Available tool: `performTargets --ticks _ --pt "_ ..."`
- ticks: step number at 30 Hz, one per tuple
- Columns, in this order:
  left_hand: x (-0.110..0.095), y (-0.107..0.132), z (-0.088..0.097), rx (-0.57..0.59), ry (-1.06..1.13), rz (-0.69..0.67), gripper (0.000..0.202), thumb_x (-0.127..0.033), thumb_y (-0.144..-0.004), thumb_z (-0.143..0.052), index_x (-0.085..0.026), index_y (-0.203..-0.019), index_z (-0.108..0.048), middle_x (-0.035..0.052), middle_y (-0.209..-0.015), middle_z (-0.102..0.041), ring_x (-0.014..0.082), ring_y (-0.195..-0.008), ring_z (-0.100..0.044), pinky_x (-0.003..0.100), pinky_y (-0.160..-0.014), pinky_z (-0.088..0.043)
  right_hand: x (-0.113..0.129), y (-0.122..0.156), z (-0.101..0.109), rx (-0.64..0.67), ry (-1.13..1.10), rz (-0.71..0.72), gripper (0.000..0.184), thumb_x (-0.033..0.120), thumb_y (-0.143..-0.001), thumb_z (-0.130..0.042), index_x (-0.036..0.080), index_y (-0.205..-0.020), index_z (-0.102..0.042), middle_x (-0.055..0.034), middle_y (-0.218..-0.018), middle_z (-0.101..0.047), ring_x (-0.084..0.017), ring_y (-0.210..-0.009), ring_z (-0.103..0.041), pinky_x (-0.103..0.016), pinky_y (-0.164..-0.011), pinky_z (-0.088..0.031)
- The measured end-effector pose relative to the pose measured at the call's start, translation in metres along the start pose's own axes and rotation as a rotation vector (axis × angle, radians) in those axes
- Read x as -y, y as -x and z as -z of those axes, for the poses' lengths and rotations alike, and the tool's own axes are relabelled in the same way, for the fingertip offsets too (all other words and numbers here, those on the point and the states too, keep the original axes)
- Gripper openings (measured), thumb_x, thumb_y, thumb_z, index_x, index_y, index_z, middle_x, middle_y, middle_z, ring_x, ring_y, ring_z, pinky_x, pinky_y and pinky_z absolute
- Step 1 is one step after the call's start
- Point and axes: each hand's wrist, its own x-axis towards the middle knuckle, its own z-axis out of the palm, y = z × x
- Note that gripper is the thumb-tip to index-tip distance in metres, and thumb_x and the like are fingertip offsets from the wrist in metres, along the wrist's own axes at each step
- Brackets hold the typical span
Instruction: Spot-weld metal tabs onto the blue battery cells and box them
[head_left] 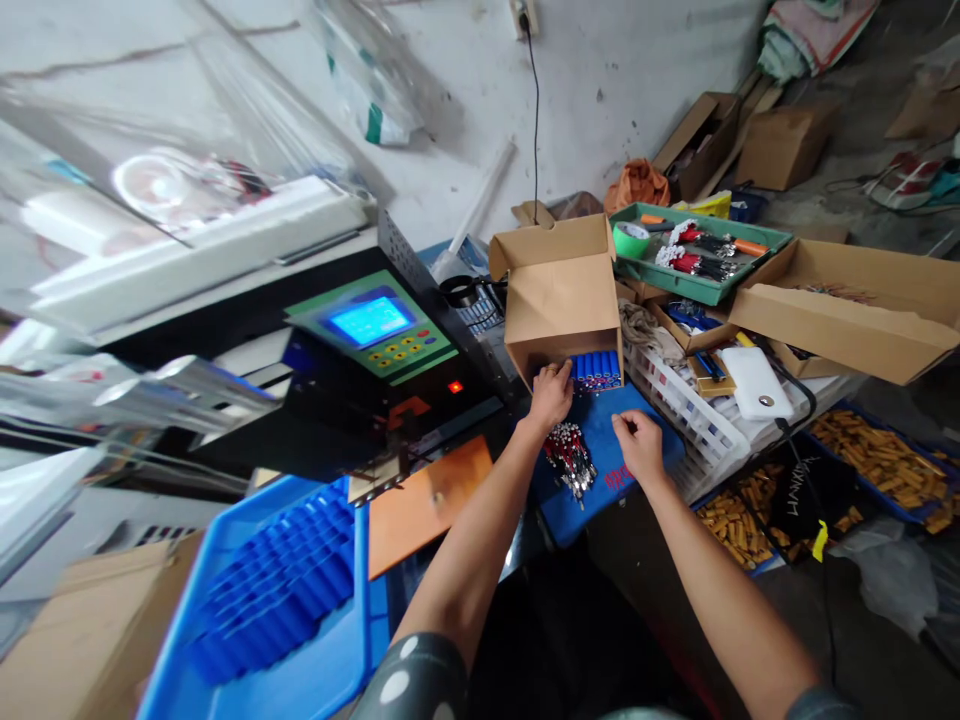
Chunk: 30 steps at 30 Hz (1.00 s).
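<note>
My left hand (pixel 553 394) reaches into the mouth of an open cardboard box (pixel 559 290), its fingers bent down beside a row of blue cylindrical battery cells (pixel 596 368). What those fingertips grip is hidden. Just below that hand, a bundle of red and black wire leads with white connectors (pixel 572 455) lies on a blue mat (pixel 562 512). My right hand (pixel 639 442) is above the mat's right part, fingers curled closed, with nothing visible in them. Red marks or threads (pixel 619 478) show on the mat below it.
On the left stands a machine with a lit screen (pixel 373 320); below it are an orange board (pixel 427 505) and a blue tray (pixel 366 590) of blue cell packs. To the right are a white basket (pixel 694 425), a green tray (pixel 679 285) of wire leads and a white power bank (pixel 757 382).
</note>
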Motion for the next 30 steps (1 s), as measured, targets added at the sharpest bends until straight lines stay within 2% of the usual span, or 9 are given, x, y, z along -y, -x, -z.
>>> performTargets --ticks 3,6,10,12,15,17,22,26,30 --pt "-0.003 0.01 0.008 -0.142 0.174 -0.009 0.041 -0.023 -0.091 -0.051 -0.014 -0.13 -0.057 0.0176 -0.127 -0.057 0.0307 -0.122 -0.048 0.048 -0.104 -0.04 -0.002 -0.001 0.0 0.0 0.028 0.01 0.03 0.043 -0.087 -0.056 0.019 -0.069 -0.059 -0.0031 -0.069 -0.062 -0.018 -0.066 -0.055 -0.03 -0.07 -0.043" --pt "-0.016 0.042 0.034 -0.282 0.369 0.016 0.039 -0.025 -0.091 -0.053 -0.016 -0.128 -0.058 0.015 -0.125 -0.06 0.0268 -0.118 -0.053 0.046 -0.104 -0.043 -0.005 -0.002 0.0 0.011 0.053 0.02 0.032 0.045 -0.087 -0.055 0.019 -0.069 -0.06 -0.0035 -0.069 -0.062 -0.019 -0.066 -0.056 -0.03 -0.07 -0.043" --pt "-0.035 0.129 0.074 -0.386 0.564 0.059 0.036 -0.03 -0.095 -0.051 -0.02 -0.13 -0.056 0.0097 -0.112 -0.067 0.0207 -0.101 -0.064 0.039 -0.094 -0.051 -0.01 -0.003 -0.002 0.03 0.088 0.036 0.031 0.046 -0.086 -0.055 0.019 -0.072 -0.061 -0.004 -0.069 -0.063 -0.02 -0.068 -0.057 -0.03 -0.07 -0.045" --pt "-0.038 0.181 0.084 -0.426 0.566 0.071 0.032 -0.029 -0.095 -0.051 -0.021 -0.125 -0.059 0.0085 -0.105 -0.069 0.0193 -0.095 -0.066 0.036 -0.088 -0.053 -0.011 -0.003 -0.004 0.053 0.124 0.045 0.03 0.046 -0.085 -0.055 0.019 -0.074 -0.062 -0.0048 -0.072 -0.065 -0.02 -0.069 -0.059 -0.03 -0.071 -0.046" --pt "-0.03 0.245 0.081 -0.41 0.497 0.102 0.027 -0.027 -0.094 -0.054 -0.021 -0.118 -0.063 0.0073 -0.098 -0.07 0.0188 -0.089 -0.067 0.033 -0.082 -0.054 -0.006 -0.007 -0.01 0.114 0.204 0.04 0.026 0.044 -0.084 -0.054 0.02 -0.08 -0.064 -0.0049 -0.078 -0.068 -0.021 -0.073 -0.062 -0.03 -0.072 -0.047" --pt "-0.021 0.271 0.072 -0.382 0.473 0.134 0.024 -0.028 -0.093 -0.054 -0.02 -0.112 -0.066 0.0073 -0.098 -0.071 0.0193 -0.089 -0.068 0.032 -0.081 -0.054 0.001 -0.01 -0.017 0.175 0.268 0.032 0.024 0.042 -0.084 -0.054 0.021 -0.081 -0.064 -0.0039 -0.078 -0.07 -0.021 -0.073 -0.063 -0.029 -0.071 -0.046" --pt "-0.009 0.285 0.057 -0.375 0.473 0.27 0.024 -0.034 -0.093 -0.053 -0.02 -0.108 -0.067 0.0077 -0.096 -0.073 0.0209 -0.086 -0.069 0.034 -0.078 -0.055 0.021 -0.013 -0.038 0.354 0.463 0.008 0.021 0.035 -0.08 -0.057 0.021 -0.067 -0.063 -0.0028 -0.069 -0.068 -0.019 -0.067 -0.061 -0.026 -0.061 -0.04" --pt "-0.01 0.282 0.056 -0.348 0.452 0.265 0.025 -0.036 -0.094 -0.052 -0.022 -0.106 -0.068 0.0067 -0.093 -0.073 0.0218 -0.086 -0.068 0.036 -0.081 -0.054 0.028 -0.012 -0.046 0.461 0.565 -0.008 0.035 0.039 -0.079 -0.057 0.021 -0.05 -0.052 0.0024 -0.046 -0.049 -0.014 -0.049 -0.048 -0.025 -0.052 -0.031" --pt "-0.01 0.283 0.055 -0.357 0.436 0.268 0.024 -0.035 -0.094 -0.051 -0.022 -0.104 -0.069 0.0066 -0.094 -0.073 0.0217 -0.086 -0.069 0.036 -0.081 -0.054 0.029 -0.01 -0.048 0.472 0.538 -0.056 0.04 0.042 -0.076 -0.06 0.021 -0.045 -0.044 0.0061 -0.039 -0.035 -0.011 -0.043 -0.038 -0.024 -0.049 -0.026"
